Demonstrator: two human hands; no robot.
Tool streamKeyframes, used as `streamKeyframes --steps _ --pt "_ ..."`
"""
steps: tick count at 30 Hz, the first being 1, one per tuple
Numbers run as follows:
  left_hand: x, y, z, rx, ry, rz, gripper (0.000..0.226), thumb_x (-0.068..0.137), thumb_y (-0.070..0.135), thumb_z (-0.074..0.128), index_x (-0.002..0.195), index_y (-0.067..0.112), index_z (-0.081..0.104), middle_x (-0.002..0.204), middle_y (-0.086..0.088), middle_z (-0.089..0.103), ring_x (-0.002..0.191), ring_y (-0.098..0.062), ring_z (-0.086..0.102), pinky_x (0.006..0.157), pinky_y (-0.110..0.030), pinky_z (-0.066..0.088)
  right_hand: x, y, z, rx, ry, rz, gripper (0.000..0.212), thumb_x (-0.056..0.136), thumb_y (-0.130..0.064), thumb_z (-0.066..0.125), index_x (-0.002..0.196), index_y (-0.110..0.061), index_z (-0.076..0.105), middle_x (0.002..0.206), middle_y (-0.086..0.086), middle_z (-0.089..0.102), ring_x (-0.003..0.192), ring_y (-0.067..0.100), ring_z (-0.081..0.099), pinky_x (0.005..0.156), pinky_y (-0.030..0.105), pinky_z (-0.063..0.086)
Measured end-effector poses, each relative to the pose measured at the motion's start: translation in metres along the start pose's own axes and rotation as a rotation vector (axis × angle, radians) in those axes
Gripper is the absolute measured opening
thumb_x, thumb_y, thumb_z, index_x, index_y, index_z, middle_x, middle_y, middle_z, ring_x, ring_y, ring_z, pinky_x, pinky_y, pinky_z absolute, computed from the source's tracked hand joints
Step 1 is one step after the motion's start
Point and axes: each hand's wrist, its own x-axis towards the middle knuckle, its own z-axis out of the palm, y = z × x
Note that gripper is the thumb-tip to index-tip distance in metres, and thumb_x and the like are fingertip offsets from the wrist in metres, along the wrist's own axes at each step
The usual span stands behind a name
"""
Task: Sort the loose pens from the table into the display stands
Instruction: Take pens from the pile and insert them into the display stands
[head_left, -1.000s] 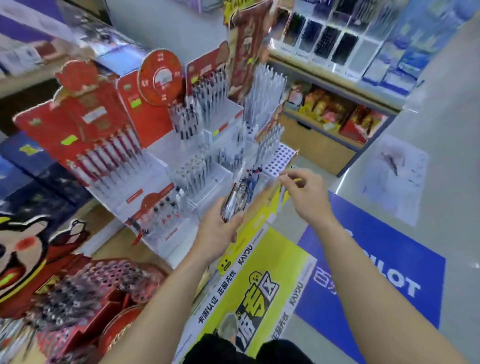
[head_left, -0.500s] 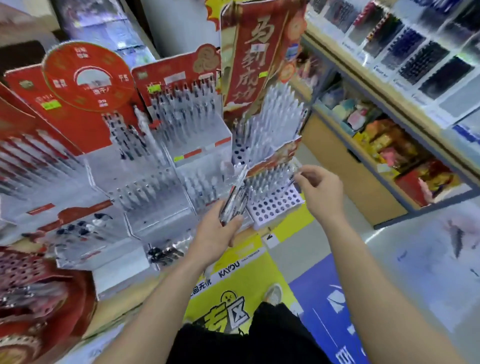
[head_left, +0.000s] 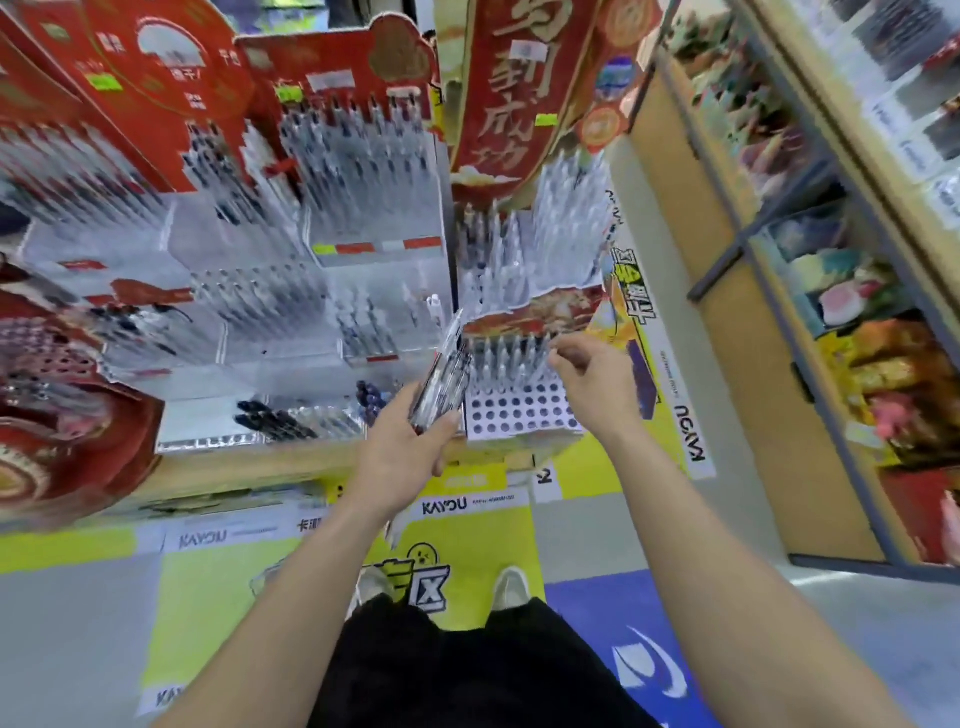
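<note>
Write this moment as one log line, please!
left hand: grips bundle of pens | right hand: fingertips over white hole stand, pinch unclear | front holes: empty

We are in a shop that sells pens; clear display stands (head_left: 270, 358) hold rows and rows of pens (head_left: 511, 358); big red signs (head_left: 498, 88) with writing stand over them; a wooden shelf (head_left: 727, 389) on the right holds bright packs (head_left: 893, 374); a yellow floor sticker (head_left: 467, 540) says KAYOU.
</note>
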Motion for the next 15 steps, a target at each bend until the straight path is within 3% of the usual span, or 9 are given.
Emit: streamKeyframes --steps 5,7,10,13,15 --pt "-0.006 -0.002 0.010 -0.045 -0.005 -0.027 0.024 0.102 0.023 0.061 0.121 0.035 0.053 0.054 0.008 0.053 0.046 -0.012 0.045 0.048 -0.022 0.040 -0.002 0.008 -0.005 0.032 -0.020 -0.018 0.015 0.098 -0.017 0.066 0.110 -0.014 0.073 0.095 -0.003 0.072 0.090 0.009 0.067 0.078 0.023 0.054" --pt "-0.009 -0.002 0.012 -0.061 0.001 -0.035 0.022 0.101 0.023 0.062 0.115 0.038 0.053 0.056 0.009 0.055 0.047 -0.011 0.046 0.049 -0.023 0.042 -0.004 0.012 -0.005 0.036 -0.038 -0.028 0.011 0.096 -0.014 0.067 0.105 -0.016 0.074 0.088 -0.011 0.069 0.086 0.001 0.066 0.078 0.014 0.051" --pt "-0.011 -0.001 0.013 -0.071 -0.002 -0.044 0.025 0.101 0.024 0.062 0.108 0.044 0.050 0.057 0.013 0.060 0.049 -0.011 0.047 0.052 -0.023 0.044 -0.005 0.017 -0.003 0.053 -0.046 -0.033 0.012 0.095 -0.014 0.069 0.102 -0.021 0.075 0.088 -0.014 0.072 0.087 -0.007 0.067 0.084 0.017 0.054" --pt "-0.011 -0.004 0.012 -0.070 0.011 -0.068 0.034 0.101 0.026 0.063 0.131 0.031 0.048 0.070 0.006 0.066 0.051 -0.011 0.048 0.052 -0.023 0.045 -0.005 0.017 -0.002 0.045 -0.055 -0.034 0.011 0.094 -0.015 0.069 0.103 -0.019 0.075 0.089 -0.012 0.072 0.088 -0.002 0.068 0.085 0.018 0.053" --pt "-0.013 -0.004 0.011 -0.060 0.008 -0.083 0.049 0.100 0.028 0.063 0.145 0.023 0.043 0.080 -0.009 0.070 0.051 -0.011 0.049 0.054 -0.025 0.046 -0.004 0.016 -0.001 0.047 -0.063 -0.037 0.012 0.094 -0.014 0.069 0.104 -0.018 0.075 0.089 -0.010 0.072 0.088 0.004 0.069 0.085 0.021 0.054"
